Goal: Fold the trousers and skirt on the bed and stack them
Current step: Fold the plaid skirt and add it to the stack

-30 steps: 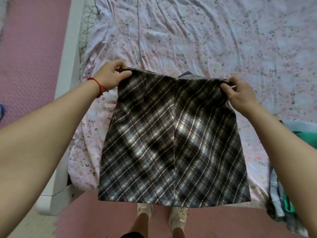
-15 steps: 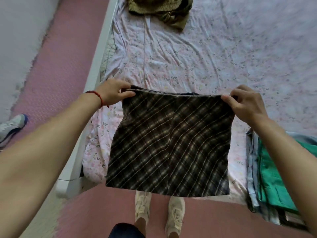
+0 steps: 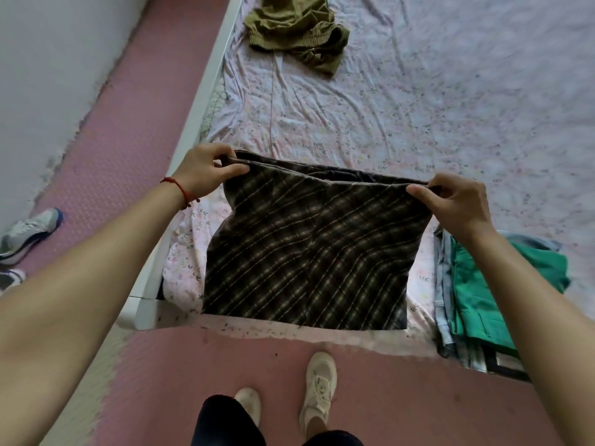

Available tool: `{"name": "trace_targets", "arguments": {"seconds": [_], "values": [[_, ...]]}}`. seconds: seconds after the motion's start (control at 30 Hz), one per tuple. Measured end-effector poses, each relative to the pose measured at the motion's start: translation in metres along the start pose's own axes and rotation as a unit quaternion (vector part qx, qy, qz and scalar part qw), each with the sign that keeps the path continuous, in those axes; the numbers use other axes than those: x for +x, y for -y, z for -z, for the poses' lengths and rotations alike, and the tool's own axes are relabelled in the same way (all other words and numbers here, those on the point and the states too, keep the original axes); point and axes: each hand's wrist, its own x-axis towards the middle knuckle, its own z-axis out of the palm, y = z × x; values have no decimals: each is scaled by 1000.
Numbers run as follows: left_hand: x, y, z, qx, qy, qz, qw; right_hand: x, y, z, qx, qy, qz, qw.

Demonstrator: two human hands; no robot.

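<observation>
A dark plaid skirt hangs spread out over the near edge of the bed. My left hand pinches the left corner of its waistband, and my right hand pinches the right corner. The skirt's hem reaches down past the mattress edge. Crumpled olive-green trousers lie at the far end of the floral sheet. A folded stack with a green garment on top sits at the bed's near right corner, just right of the skirt.
The white bed frame runs along the left side. Pink floor mats cover the floor, with sneakers lying at the far left. My own feet in white shoes stand below the skirt.
The skirt has moved forward and lower toward the bed, its waistband tilting away from me. The view has tipped up, so the olive trousers and more of the folded stack now show.
</observation>
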Motion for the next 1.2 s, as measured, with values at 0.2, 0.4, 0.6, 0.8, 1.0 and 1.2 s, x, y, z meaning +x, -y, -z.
{"name": "trace_targets", "arguments": {"seconds": [0.2,0.4,0.6,0.8,1.0,1.2], "values": [[-38,-18,24,-22,-43,-55,997,-44,36,22,21,-86,-15,996],[-118,-32,68,-39,-70,-102,992,-120,104,52,6,-148,21,989],[-196,-47,97,-59,-59,-108,991,-192,150,88,6,-131,46,990],[-266,-56,98,-66,-34,-89,993,-246,172,116,-2,-77,77,994],[-319,-53,80,-97,9,-66,993,-296,165,126,3,-28,63,998],[-325,-35,63,-102,31,-33,994,-305,154,106,1,8,-14,1000]]}}
